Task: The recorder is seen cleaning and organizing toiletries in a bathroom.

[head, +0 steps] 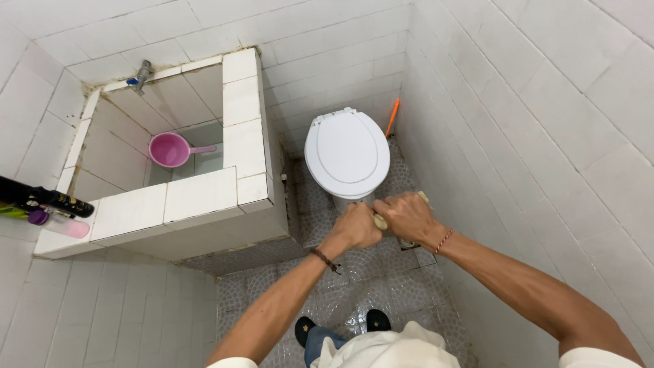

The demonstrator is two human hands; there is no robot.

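Presently both hands are closed together on one pale, cream-coloured handle (379,219), held out in front of the body above the wet patterned floor (381,279). The left hand (355,228) has its grip fully wrapped around the nearer part of the handle, fingers curled tight. The right hand (407,215) is clenched just beyond it, its grip likewise shut on the same handle; a short pale end shows past the knuckles of that hand. The two fists touch or nearly touch. What the handle belongs to cannot be told, as the hands hide most of it.

Directly beyond the grip stands a white toilet (347,153) with its lid down, close to the fists. An orange stick (392,117) leans in the corner behind the toilet, to the far right of the grip. To the left of the grip, well apart, is a white tiled water basin (197,194) with a pink dipper (172,150) inside it and a tap (142,73) at its back corner. Further left, a black bottle (44,199) and a pink-capped bottle (58,223) lie on the basin's ledge. Below the grip, two dark sandals (340,327) show on the floor. A beaded band sits on each wrist. White tiled walls (531,102) close the room to the right of the grip.
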